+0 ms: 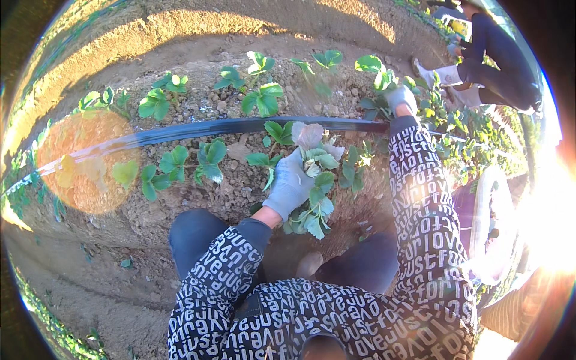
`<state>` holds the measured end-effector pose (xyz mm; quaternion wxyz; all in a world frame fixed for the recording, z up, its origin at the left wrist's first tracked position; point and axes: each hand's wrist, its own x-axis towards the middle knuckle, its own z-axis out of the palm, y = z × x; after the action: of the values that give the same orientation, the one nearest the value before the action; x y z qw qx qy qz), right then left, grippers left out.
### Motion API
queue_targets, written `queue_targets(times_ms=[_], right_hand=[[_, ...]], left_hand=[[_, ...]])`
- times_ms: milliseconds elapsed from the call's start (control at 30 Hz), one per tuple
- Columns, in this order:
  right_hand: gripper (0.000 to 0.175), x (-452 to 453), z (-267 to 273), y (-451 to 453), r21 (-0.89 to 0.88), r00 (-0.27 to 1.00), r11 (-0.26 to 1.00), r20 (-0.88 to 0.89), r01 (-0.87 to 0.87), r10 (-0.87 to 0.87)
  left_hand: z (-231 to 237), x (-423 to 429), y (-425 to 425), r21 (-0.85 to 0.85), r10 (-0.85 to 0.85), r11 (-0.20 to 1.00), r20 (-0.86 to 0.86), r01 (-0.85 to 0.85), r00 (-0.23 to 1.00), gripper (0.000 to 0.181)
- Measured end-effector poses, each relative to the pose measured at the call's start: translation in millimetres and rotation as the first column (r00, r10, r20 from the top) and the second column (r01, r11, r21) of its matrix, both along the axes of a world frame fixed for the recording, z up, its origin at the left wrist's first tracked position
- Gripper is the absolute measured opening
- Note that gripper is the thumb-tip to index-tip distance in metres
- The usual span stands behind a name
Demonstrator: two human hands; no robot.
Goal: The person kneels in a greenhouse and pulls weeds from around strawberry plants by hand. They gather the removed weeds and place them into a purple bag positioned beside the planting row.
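Observation:
My left hand (291, 183), in a grey work glove, grips a bunch of cut or pulled strawberry leaves (322, 181) over the near side of the soil bed. Some of those leaves show pale undersides, and part of the bunch hangs below the hand. Stretched out to the upper right, my right hand (402, 100) is gloved too and reaches into a strawberry plant (384, 80). Its fingers are hidden by glove and foliage, so I cannot tell what they hold. Black drip tape (234, 126) runs along the bed between the two rows of plants.
Small strawberry plants (261, 100) stand along the bed, with denser foliage (454, 119) to the right. A co-worker (499, 58) crouches at the upper right. A whitish container rim (483, 216) is beside my right arm, near strong sun glare. My knees (195, 234) are against the bed's near side.

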<state>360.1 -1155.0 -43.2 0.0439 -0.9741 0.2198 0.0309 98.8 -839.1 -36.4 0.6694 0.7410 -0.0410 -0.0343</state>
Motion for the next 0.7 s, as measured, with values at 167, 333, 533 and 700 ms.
queue_targets(times_ms=[167,333,533,700], right_hand=[[0.033,-55.2,79.3,-87.1,0.174,0.933,0.962,0.329,-0.209,0.143],[0.017,-121.7,137.3,-63.4,0.483,0.75,0.726,0.658,-0.489,0.067],[0.04,-279.5,87.7,61.7,0.362,0.662,0.58,0.585,-0.73,0.468],[0.068,-358.8,41.0,95.3,0.637,0.702,0.338,0.489,-0.693,0.519]], left_hand=[[10.7,3.6,-16.4,0.026,-0.064,0.998,-0.065,0.065,0.996,0.036],[-22.3,8.8,-19.5,-0.815,-0.317,0.57,-0.1,0.106,0.943,0.03],[24.3,-44.8,-23.9,-0.811,-0.254,0.441,-0.524,-0.385,0.813,0.025],[17.6,-110.9,-38.7,-0.54,0.021,0.794,-0.437,-0.28,0.899,0.037]])
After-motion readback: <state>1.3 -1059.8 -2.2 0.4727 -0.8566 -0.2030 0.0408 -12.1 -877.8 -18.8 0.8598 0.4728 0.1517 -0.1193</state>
